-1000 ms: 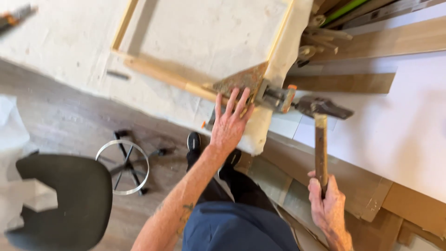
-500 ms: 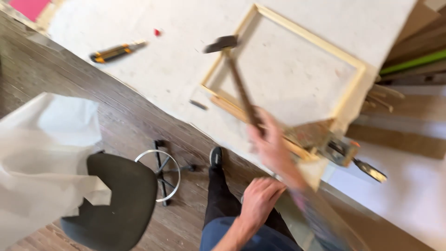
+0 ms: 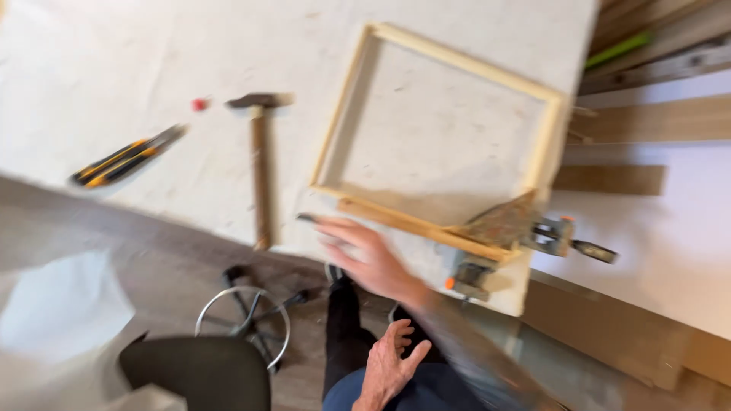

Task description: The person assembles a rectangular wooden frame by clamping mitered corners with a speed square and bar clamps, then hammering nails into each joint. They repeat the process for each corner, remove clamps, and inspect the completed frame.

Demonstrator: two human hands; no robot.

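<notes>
I see the surface (image 3: 114,61) carrying a wooden frame (image 3: 442,137), its near-right corner held in a clamp (image 3: 510,228). The hammer (image 3: 260,167) lies loose near the front edge. My right hand (image 3: 365,259) hovers open, fingers spread; left hand (image 3: 388,365) rests open, empty.

The frame (image 3: 442,137) is pale bare wood; the hammer (image 3: 260,152) has a dull metal head and brown wooden handle

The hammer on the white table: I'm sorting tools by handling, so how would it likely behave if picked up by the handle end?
The hammer is probably head-heavy: its dark metal head sits at the far end of a long handle. It lies flat, so it seems unlikely to roll. It looks stiff.
</notes>
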